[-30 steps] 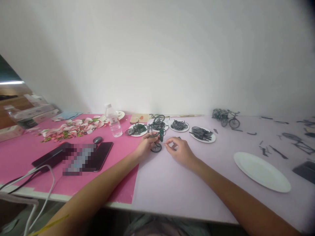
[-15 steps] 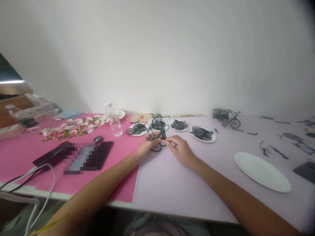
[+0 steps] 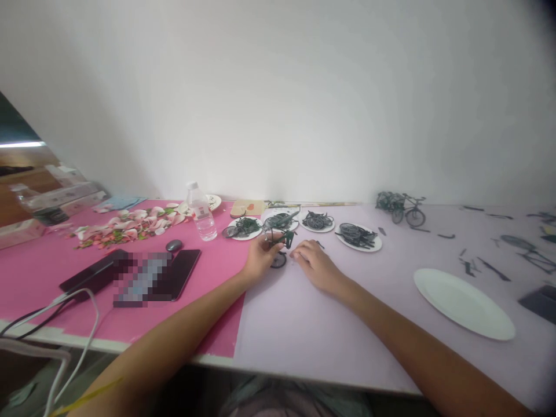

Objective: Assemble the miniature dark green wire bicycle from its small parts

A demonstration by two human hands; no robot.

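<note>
My left hand (image 3: 261,259) is closed around a small dark toy bicycle (image 3: 285,238), its thumb across the frame. One wheel (image 3: 278,260) of the bicycle hangs low by the fingers, near the tabletop; the rest is blurred or partly covered by the hand. Just right of it, my right hand (image 3: 319,265) is low over the table with thumb and fingertips drawn together. Whatever may be between those fingertips is too small to make out. A short dark piece (image 3: 320,245) lies behind the right knuckles.
White plates of dark bicycle parts (image 3: 318,220) line the back. A built toy bicycle (image 3: 408,210) stands back right, with loose parts (image 3: 493,269) and a white oval plate (image 3: 464,304) nearer. Left are a water bottle (image 3: 201,212), pink petals (image 3: 130,226), a mouse (image 3: 174,245) and phones (image 3: 177,275).
The toy bicycle has turned in my left hand, and its raised wheel has tipped down. My right fingertips have come slightly away from it. A dark piece now shows behind my right hand.
</note>
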